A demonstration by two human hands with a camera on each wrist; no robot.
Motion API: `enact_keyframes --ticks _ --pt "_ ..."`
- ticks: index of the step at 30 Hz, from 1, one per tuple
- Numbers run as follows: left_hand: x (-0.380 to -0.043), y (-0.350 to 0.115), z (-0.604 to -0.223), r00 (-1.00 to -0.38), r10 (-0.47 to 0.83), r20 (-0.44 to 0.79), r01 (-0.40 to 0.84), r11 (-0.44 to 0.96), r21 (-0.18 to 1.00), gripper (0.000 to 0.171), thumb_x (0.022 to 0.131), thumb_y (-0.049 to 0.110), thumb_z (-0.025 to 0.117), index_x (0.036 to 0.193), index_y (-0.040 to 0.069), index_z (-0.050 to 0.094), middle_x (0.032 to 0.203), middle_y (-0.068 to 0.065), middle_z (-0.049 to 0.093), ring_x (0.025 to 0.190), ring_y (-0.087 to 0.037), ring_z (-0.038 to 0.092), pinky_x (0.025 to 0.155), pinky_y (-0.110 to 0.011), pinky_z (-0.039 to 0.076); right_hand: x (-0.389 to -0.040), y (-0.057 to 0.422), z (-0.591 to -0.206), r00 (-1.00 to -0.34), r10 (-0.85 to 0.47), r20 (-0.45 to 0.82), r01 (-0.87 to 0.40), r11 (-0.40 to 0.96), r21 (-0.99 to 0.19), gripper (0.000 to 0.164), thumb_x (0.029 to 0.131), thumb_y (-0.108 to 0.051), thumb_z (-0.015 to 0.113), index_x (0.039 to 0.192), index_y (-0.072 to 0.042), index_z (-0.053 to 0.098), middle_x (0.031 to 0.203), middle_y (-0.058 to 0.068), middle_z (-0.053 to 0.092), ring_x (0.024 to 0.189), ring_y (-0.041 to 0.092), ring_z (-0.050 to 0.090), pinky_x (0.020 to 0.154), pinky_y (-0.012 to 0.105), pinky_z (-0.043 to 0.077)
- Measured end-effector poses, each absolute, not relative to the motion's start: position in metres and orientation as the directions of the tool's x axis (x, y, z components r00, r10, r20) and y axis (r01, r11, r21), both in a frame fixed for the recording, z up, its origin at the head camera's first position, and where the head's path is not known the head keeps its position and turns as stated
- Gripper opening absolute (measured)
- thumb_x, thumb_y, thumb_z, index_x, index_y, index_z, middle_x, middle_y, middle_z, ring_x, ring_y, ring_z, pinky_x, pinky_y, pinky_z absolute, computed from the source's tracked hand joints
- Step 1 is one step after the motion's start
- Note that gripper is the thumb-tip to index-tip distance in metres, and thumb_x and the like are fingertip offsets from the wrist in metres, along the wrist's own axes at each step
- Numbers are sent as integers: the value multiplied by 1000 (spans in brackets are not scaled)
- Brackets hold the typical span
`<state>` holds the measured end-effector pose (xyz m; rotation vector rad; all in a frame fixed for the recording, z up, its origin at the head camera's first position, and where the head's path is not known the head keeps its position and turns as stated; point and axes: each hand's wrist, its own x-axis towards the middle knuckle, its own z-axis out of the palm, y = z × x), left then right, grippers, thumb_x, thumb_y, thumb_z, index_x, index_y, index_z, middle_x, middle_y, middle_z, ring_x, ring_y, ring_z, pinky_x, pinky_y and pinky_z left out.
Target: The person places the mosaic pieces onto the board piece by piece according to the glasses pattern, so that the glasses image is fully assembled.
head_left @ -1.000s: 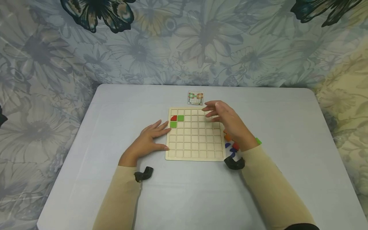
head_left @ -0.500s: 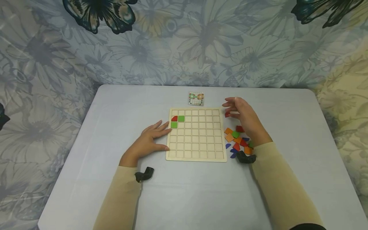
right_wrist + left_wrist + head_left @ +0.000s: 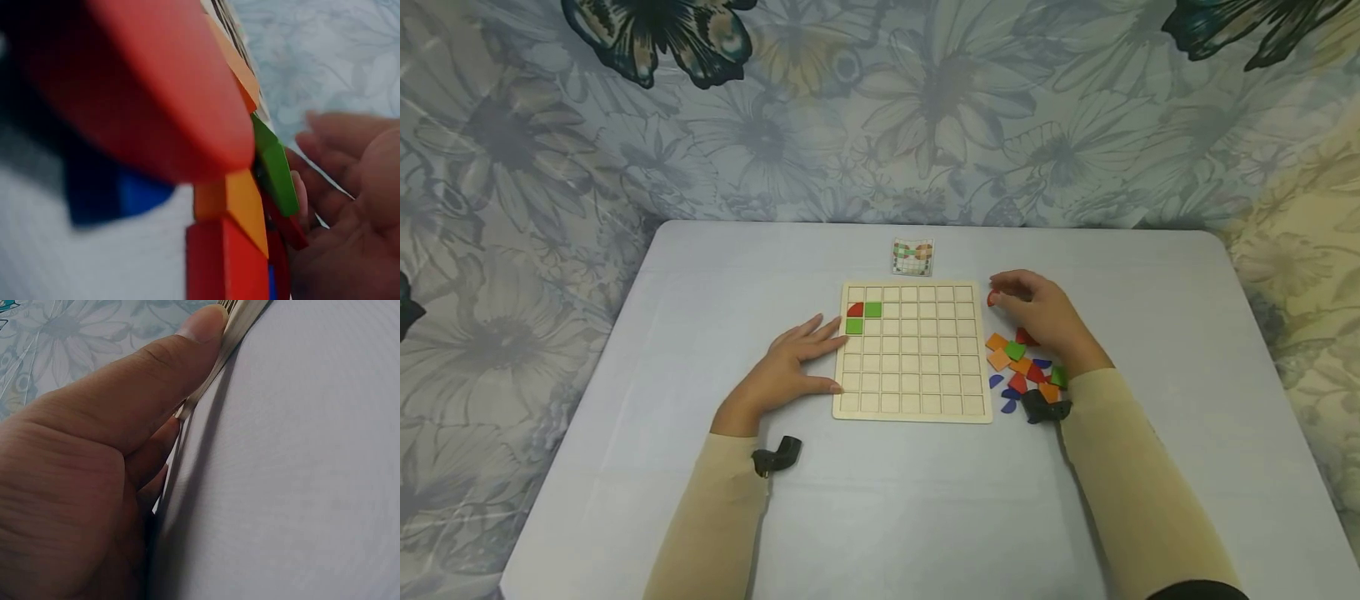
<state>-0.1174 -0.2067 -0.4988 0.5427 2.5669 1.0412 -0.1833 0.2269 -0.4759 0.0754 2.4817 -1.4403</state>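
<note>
While I watch from afar through the head camera, the left hand (image 3: 793, 362) rests its spread, straight fingers and its thumb along the left edge of the wooden grid board (image 3: 917, 362), gripping nothing. The right hand (image 3: 1048, 317) bends beyond the board's right side, thumb and fingertips narrowed toward a red rounded piece (image 3: 992, 299) beside that edge; I cannot tell whether they pinch it or just touch it, and the right wrist view does not settle the point. Below the right hand, loose coloured pieces lie together on the white table (image 3: 895, 500), among them an orange square (image 3: 998, 359) and a blue half-round (image 3: 996, 381). On the board, a red curved piece (image 3: 856, 310) fills one cell, with a green square (image 3: 872, 309) right of it and another just below. A small pattern card (image 3: 912, 257) lies past the far edge. I judge the red rounded piece to be light, stiff and hard to break, perhaps slick on its smooth faces. I would take it by two opposite sides, thumb against fingertip, since the pieces in the right wrist view show sides thick enough to pinch.
</note>
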Motion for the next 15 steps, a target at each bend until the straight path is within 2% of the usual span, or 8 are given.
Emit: enact_keyframes --ticks 3,6,15 --pt "-117 -207 -498 -878 456 -148 225 664 713 88 85 39 96 161 24 56 173 17 29 164 -12 9 131 -51 4 -183 225 -478 -970 -91 -224 133 572 -809 38 109 -16 66 147 -13 65 146 13 59 133 36 51 117 58 41" --pt "-117 -206 -497 -878 456 -148 226 666 711 88 85 39 95 162 23 55 173 17 29 164 -13 9 131 -51 4 -184 223 -479 -974 -89 -206 104 633 -767 37 108 -8 64 145 -10 66 144 15 56 130 38 51 117 58 41" --pt "-116 -206 -497 -877 458 -145 228 663 713 88 85 41 95 162 24 55 173 17 29 164 -13 8 130 -52 4 -188 221 -479 -974 -101 -204 62 744 -666 36 108 -10 68 144 -4 67 135 20 56 120 39 52 114 59 44"
